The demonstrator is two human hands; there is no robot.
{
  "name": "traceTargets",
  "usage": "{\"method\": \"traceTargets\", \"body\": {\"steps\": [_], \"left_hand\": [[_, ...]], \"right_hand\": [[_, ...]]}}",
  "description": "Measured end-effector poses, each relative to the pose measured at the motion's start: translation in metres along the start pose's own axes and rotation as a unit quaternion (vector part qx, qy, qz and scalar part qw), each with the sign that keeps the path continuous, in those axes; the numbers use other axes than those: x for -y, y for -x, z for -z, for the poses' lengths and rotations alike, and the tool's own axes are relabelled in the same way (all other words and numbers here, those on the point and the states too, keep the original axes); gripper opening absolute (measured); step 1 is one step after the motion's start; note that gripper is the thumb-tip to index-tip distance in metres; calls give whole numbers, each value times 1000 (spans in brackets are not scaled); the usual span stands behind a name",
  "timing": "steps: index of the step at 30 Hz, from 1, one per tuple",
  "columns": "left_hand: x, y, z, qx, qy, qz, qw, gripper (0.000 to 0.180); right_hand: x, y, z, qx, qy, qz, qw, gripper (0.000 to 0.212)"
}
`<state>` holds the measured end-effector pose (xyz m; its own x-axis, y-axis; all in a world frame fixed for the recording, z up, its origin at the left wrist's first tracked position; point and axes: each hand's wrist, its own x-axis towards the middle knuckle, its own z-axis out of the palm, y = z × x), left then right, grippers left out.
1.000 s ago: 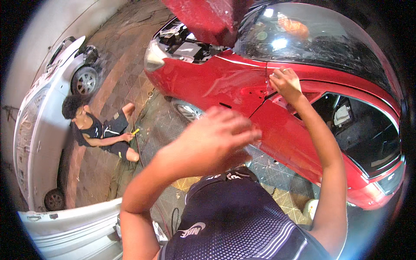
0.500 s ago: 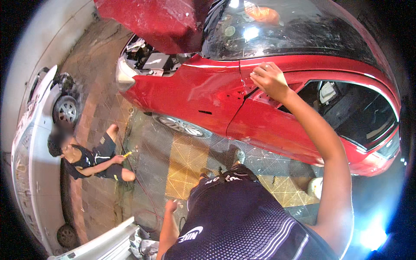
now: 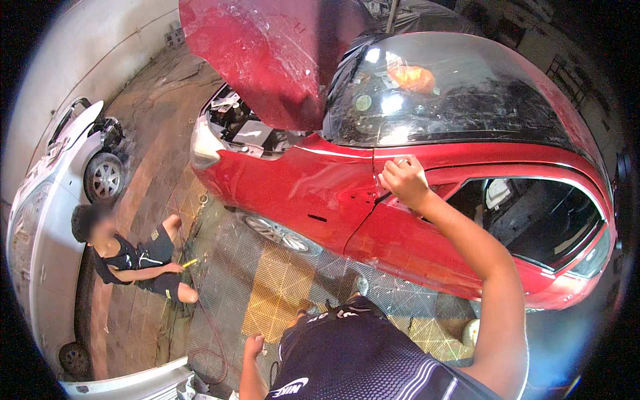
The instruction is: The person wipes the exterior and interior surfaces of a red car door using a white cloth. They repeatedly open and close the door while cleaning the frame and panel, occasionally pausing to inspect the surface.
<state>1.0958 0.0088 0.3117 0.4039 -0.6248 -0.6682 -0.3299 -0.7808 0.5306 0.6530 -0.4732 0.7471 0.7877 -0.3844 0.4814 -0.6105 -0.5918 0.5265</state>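
My right hand [image 3: 405, 180] is raised over the red car [image 3: 293, 180], by the windscreen pillar above the front edge of the door. Its fingers are curled in; whatever they may hold is hidden. Below it runs the dark gap [image 3: 363, 223] between front wing and door. My left hand [image 3: 253, 345] hangs low at my left side, loosely closed, with nothing showing in it. It is apart from the car, above the tiled floor.
The car's bonnet [image 3: 267, 53] stands raised. At the left a person [image 3: 133, 257] sits low, holding a yellow tool [image 3: 191, 263], beside a white car [image 3: 53, 233]. A red hose [image 3: 215, 333] lies on the floor. A pale panel [image 3: 140, 385] is at the lower left.
My view has tilted up, so the red car sits lower in the picture and more of its roof shows. My right hand stays near the pillar, its fingers curled more tightly.
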Motion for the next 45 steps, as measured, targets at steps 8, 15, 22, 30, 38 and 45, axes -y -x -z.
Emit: {"method": "traceTargets", "body": {"steps": [8,15,22,30,38,45], "left_hand": [[-128,-5,-5,42,16,-184,982,40],[11,35,9,6,-14,-22,1000,32],[100,114,17,88,59,272,956,26],[53,63,4,51,159,149,975,32],[-227,36,106,-225,489,-206,817,71],[-506,187,168,-315,45,-745,587,71]], "right_hand": [[-1,15,-10,85,77,4,993,9],[4,21,11,-95,-65,-136,984,14],[12,20,0,-70,-29,-95,993,9],[13,12,-4,-56,-32,-102,993,10],[19,16,-5,-63,-42,-114,991,11],[20,9,3,-78,-53,-111,989,9]]}}
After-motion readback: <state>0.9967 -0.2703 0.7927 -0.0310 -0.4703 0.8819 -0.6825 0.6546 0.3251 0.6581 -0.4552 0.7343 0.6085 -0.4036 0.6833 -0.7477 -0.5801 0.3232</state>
